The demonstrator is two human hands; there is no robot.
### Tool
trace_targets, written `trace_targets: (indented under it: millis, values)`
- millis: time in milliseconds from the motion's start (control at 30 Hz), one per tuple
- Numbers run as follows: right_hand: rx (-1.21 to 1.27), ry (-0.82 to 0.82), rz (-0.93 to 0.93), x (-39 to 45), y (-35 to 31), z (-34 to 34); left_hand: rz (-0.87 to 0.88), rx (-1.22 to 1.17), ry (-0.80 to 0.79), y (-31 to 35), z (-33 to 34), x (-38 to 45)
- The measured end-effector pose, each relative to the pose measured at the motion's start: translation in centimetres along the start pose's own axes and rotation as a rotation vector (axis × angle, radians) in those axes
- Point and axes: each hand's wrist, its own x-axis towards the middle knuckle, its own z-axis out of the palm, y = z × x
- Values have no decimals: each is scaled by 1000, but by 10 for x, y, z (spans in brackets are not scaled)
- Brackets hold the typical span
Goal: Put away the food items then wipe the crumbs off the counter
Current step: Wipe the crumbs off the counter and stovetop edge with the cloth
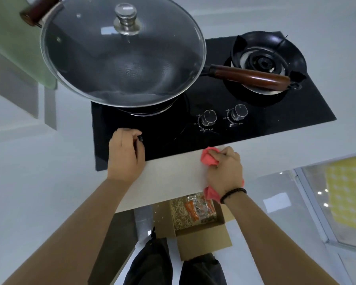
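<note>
My right hand [224, 171] is shut on a crumpled red cloth [210, 158] and presses it on the pale counter strip [173, 177] in front of the black glass stove [214, 132]. A tail of the cloth hangs below my wrist. My left hand [125, 155] rests at the stove's front left corner, fingers curled; a small dark thing shows at the fingertips, too small to identify. Food packets [195, 210] lie in an open cardboard box [203, 241] on the floor below the counter edge.
A large wok with a glass lid [123, 52] sits on the left burner, its brown handle [249, 77] reaching over the right burner [263, 60]. Two knobs [224, 117] sit at the stove's front. A green board stands at the far left. My legs are beside the box.
</note>
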Motion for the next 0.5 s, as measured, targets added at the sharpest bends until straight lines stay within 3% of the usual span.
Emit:
trace_targets:
  millis: [67,233,367,433,500]
  values:
    - [-38,14,17,-14,-25,16,58,161,18,-27,-16,-14]
    - [-90,-193,-344,-34,-38,24,-77,221,27,-55,-23,-33]
    - [76,41,-23,-21,-1,9,-89,201,23,-53,-23,-31]
    - [24,121,134,-11,-1,8,-83,193,25,-53,-23,-32]
    - [-89,114,150,-10,-20,16,-83,192,20,-52,-24,-31]
